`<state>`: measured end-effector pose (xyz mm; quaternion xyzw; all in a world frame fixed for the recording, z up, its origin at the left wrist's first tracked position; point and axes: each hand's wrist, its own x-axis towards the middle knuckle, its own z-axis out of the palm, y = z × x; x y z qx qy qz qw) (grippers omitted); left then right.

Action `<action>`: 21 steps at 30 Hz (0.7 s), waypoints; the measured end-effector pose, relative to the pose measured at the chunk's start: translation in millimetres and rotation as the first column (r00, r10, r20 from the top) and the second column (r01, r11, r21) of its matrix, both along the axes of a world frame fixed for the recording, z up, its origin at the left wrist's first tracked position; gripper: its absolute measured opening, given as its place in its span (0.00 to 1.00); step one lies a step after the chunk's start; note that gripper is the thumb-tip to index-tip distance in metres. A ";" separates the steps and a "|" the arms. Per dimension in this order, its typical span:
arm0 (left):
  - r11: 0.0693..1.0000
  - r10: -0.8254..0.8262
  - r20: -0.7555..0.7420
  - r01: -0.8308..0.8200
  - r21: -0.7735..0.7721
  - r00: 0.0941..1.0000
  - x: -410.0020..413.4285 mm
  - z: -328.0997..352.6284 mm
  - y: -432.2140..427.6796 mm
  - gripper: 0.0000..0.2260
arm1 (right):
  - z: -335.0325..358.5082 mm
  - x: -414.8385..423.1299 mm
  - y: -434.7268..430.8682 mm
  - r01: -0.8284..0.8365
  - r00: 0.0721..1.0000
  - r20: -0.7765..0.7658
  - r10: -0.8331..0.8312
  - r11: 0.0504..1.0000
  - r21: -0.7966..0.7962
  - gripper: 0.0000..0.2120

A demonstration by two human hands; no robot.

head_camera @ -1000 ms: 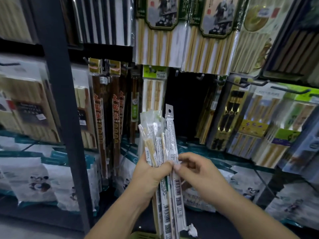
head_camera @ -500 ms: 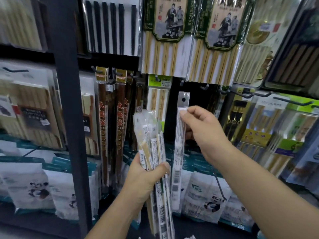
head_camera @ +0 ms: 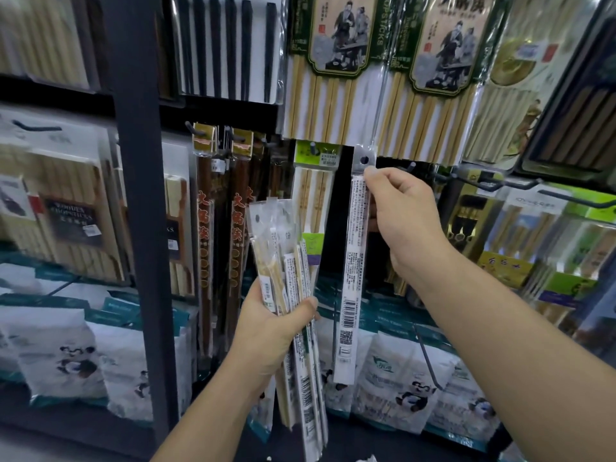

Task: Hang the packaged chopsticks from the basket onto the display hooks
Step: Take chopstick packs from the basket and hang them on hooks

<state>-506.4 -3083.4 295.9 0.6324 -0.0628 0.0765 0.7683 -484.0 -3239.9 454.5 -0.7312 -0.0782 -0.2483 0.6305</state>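
The right hand [head_camera: 405, 215] is raised to the display. Its thumb and curled fingers pinch a single long, narrow clear-plastic packet of chopsticks [head_camera: 353, 268] just below its punched grey header. The packet hangs straight down in the dark gap beside a green-topped pack of pale bamboo chopsticks [head_camera: 315, 188]. A black metal display hook [head_camera: 411, 166] juts out just right of that header; whether any hook passes through the hole I cannot tell. Lower and to the left, the left hand [head_camera: 273, 328] is wrapped round a fanned bundle of similar clear chopstick packets [head_camera: 283, 261], held upright before white panda-printed bags [head_camera: 406, 388].
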 end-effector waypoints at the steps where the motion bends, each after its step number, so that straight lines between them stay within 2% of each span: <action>1: 1.000 0.002 0.007 -0.002 -0.001 1.000 -0.3 1.3 0.6 0.16 | -0.2 0.7 0.5 0.014 1.000 -0.001 -0.014 1.000 0.019 0.15; 7: 1.000 0.005 0.085 -0.007 0.024 0.996 1.8 20.7 1.7 0.20 | 0.5 2.9 0.0 0.043 0.999 0.010 -0.043 0.999 0.013 0.19; 12: 0.997 -0.033 0.156 0.021 0.080 0.987 6.7 37.2 -0.8 0.31 | 2.6 0.7 0.8 0.074 0.997 0.034 -0.073 0.997 -0.037 0.22; 15: 0.997 -0.038 0.205 0.022 0.078 0.978 13.0 45.8 -4.0 0.27 | 3.8 1.1 2.5 0.078 0.996 0.041 -0.076 0.995 -0.054 0.25; 21: 0.994 -0.054 0.231 0.032 0.101 0.972 16.4 37.0 -5.8 0.24 | 4.8 5.3 4.4 0.066 0.996 0.068 -0.062 0.996 -0.062 0.21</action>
